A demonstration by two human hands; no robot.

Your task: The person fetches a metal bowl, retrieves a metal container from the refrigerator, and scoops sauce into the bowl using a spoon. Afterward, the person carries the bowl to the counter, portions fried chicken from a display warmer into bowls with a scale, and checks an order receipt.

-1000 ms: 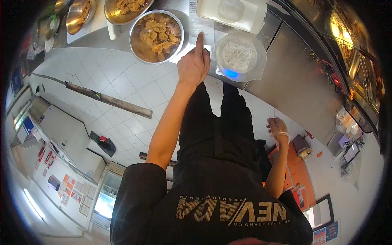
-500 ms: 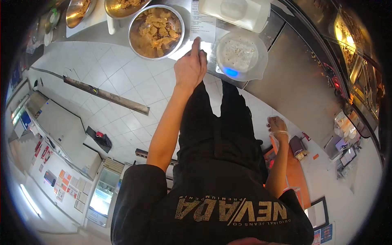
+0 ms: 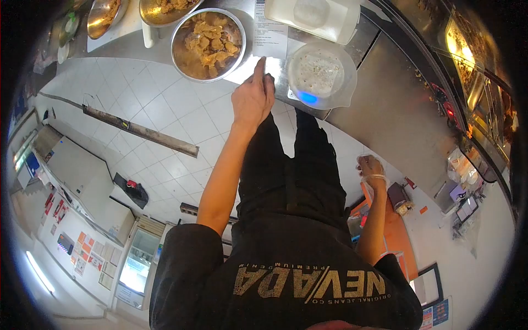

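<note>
My left hand (image 3: 252,100) reaches over the counter edge with its index finger stretched out and its other fingers bent. The fingertip is at the lower edge of a printed paper sheet (image 3: 270,39); whether it touches is hard to tell. No object shows in this hand. To its left is a steel bowl (image 3: 177,58) of brown, battered-looking food pieces (image 3: 212,43). On its right a translucent plastic bowl (image 3: 345,82) stands on what looks like a scale, with a blue glow at its front. My right hand (image 3: 372,166), in a clear plastic glove, is held out at my side, fingers loosely bent, apparently holding nothing.
A white plastic container (image 3: 344,25) lies behind the translucent bowl. More metal bowls (image 3: 151,16) of food stand at the far left. A glass-fronted, lit unit (image 3: 465,47) borders the counter (image 3: 379,104) on the right. A long bar (image 3: 143,132) appears over the tiled floor.
The view has shifted slightly. My left index fingertip now sits a little lower, just off the sheet's lower edge. My right hand stays at my side.
</note>
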